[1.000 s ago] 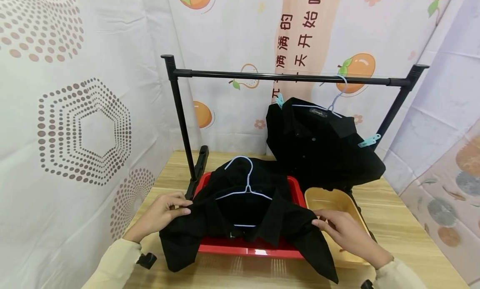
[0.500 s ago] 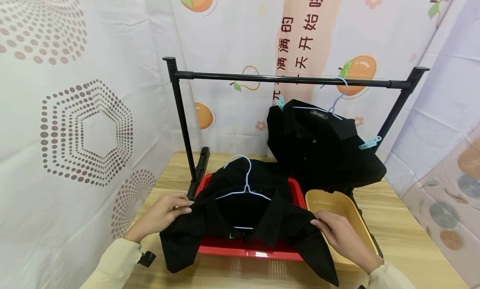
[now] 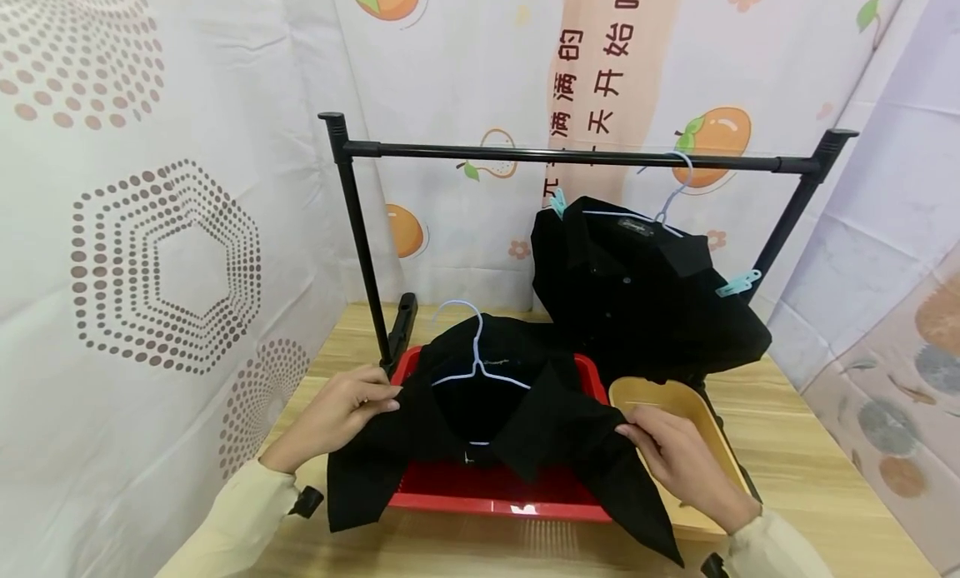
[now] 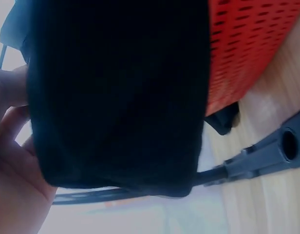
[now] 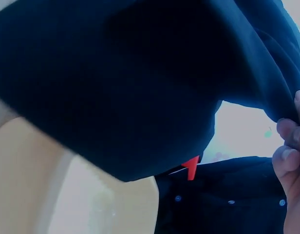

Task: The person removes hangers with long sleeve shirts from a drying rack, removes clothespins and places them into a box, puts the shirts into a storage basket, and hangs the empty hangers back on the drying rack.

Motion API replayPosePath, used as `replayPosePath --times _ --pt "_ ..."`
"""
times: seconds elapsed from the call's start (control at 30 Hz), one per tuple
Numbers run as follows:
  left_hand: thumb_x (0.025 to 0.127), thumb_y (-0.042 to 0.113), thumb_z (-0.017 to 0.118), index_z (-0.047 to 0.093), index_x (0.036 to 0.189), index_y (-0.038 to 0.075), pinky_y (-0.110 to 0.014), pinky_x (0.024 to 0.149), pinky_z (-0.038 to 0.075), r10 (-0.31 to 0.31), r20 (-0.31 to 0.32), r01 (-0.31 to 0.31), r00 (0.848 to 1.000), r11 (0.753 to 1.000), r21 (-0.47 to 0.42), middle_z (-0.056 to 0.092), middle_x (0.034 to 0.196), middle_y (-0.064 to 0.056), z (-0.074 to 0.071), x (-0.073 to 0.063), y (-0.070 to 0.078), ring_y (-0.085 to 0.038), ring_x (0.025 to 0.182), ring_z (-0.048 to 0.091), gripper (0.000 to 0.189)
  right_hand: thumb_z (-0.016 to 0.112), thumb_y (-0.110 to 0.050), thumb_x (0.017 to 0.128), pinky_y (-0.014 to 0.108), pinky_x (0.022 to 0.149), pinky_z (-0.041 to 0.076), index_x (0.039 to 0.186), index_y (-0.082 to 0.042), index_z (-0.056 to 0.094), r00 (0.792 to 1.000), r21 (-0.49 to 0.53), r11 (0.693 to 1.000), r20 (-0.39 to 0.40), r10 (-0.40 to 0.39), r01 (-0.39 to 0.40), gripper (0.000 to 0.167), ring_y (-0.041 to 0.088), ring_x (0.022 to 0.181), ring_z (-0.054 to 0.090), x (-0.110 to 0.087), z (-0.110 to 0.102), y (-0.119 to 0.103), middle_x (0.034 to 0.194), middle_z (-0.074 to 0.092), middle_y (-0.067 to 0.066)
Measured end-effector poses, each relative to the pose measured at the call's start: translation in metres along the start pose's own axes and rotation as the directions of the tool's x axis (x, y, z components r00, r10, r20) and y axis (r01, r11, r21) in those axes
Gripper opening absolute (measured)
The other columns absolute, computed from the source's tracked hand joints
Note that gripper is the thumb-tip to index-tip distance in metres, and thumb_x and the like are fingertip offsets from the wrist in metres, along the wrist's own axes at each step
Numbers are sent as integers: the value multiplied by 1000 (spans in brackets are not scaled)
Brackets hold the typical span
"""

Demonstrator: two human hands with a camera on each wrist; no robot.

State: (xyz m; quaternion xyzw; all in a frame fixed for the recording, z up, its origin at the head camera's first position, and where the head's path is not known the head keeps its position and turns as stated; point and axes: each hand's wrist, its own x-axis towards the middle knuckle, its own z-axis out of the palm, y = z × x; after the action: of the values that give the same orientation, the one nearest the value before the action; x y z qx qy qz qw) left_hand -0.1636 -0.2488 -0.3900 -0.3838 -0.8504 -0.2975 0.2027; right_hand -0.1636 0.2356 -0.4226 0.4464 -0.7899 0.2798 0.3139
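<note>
A black collared shirt (image 3: 592,428) is spread over the red basket (image 3: 495,505), with a pale lavender hanger (image 3: 477,353) inside its collar and the hook pointing up. My left hand (image 3: 341,416) pinches the shirt at its left shoulder between thumb and fingers. At the opposite shoulder, my right hand (image 3: 678,457) pinches the cloth the same way. Both short sleeves droop below the hands. In the left wrist view, one sleeve (image 4: 121,97) hides much of the basket's perforated side. The right wrist view has dark cloth (image 5: 140,87) hanging from the pinching fingertips (image 5: 289,155).
Behind the basket stands a black clothes rack (image 3: 525,153). Another black shirt (image 3: 645,311) hangs from its right half, with teal clothespins (image 3: 738,283) at its shoulders. A yellow bin (image 3: 652,386) sits right of the basket on the wooden table (image 3: 810,478). Patterned curtains surround the table.
The hanger and the shirt's collar have shifted up and left, baring more of the basket's front. My left hand has moved slightly up and right; both hands keep their pinch.
</note>
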Motion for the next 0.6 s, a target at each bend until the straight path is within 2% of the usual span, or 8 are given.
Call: replayPosePath --times 0.07,0.23,0.4,0.6 --pt "85 -3 80 82 105 6 -18 59 41 14 -3 -14 1000 1000 1 61 86 14 1 5 2 -2 70 43 22 48 -30 111 15 60 32 88 -12 59 999 8 999 -26 -37 38 32 -2 67 36 4 2 -1 79 42 -12" --pt "84 -3 81 83 103 7 -17 61 41 59 -19 -59 998 998 16 60 85 13 3 17 5 -3 72 46 21 48 -29 111 14 58 30 86 -11 59 996 16 997 -55 -71 72 32 -1 66 34 11 7 -1 77 41 -9" --pt "83 -4 81 83 101 5 -17 62 39 84 -44 -83 996 996 21 60 84 10 4 26 7 -5 73 47 21 49 -29 110 12 57 29 86 -13 59 996 22 997 -56 -68 69 31 -2 66 33 16 8 -2 77 41 -10" --pt "83 -5 81 83 100 4 -19 63 45 88 -53 -86 995 996 30 65 86 8 4 40 13 -6 76 54 20 49 -30 111 10 57 29 86 -14 59 998 14 998 -34 -58 59 31 -4 66 31 22 8 -3 78 39 -13"
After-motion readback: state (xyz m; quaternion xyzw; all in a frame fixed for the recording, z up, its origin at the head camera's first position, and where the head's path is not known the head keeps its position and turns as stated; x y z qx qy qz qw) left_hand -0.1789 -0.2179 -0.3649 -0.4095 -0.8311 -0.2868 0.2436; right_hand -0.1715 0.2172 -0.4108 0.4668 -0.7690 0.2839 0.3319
